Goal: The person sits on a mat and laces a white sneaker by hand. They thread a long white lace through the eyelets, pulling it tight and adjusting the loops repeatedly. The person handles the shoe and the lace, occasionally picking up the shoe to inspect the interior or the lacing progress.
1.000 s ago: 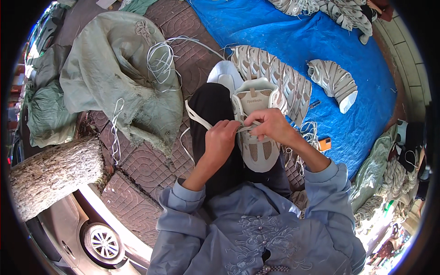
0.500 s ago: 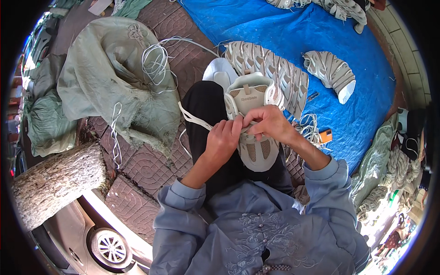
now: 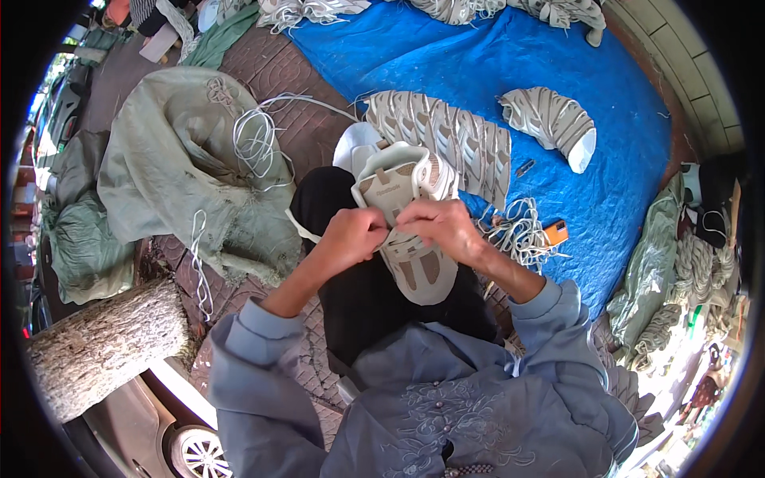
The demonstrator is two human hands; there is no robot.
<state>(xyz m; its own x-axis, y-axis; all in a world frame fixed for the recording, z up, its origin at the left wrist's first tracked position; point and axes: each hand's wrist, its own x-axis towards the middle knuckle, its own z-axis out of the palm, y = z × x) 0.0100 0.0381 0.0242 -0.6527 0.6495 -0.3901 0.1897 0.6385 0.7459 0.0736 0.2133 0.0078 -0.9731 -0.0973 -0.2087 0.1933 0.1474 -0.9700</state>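
Observation:
A white and beige sneaker (image 3: pixel 425 276) rests on my lap, toe toward me, with its tongue upright. My left hand (image 3: pixel 356 237) is closed at the left side of the lacing, gripping a flat white shoelace (image 3: pixel 300 226) that trails out to the left. My right hand (image 3: pixel 441 227) bends over the eyelets just beside it, thumb and fingers pinched together. Whatever lies in that pinch is hidden by the fingers. Another pale shoe (image 3: pixel 356 146) is partly visible behind the sneaker.
Rows of similar sneakers (image 3: pixel 446 143) lie on a blue tarp (image 3: pixel 613 207). Beside them are a bundle of white laces (image 3: pixel 518 235) and an orange phone-like object (image 3: pixel 556 233). At left are a greenish sack (image 3: pixel 151 159) with laces on it, a stone block (image 3: pixel 111 350) and a parked car (image 3: pixel 127 430).
The left hand's knuckles have drawn away from the right hand, and its forearm has swung outward to the left. The sneaker's toe tilts slightly more to the right. The whole view has shifted.

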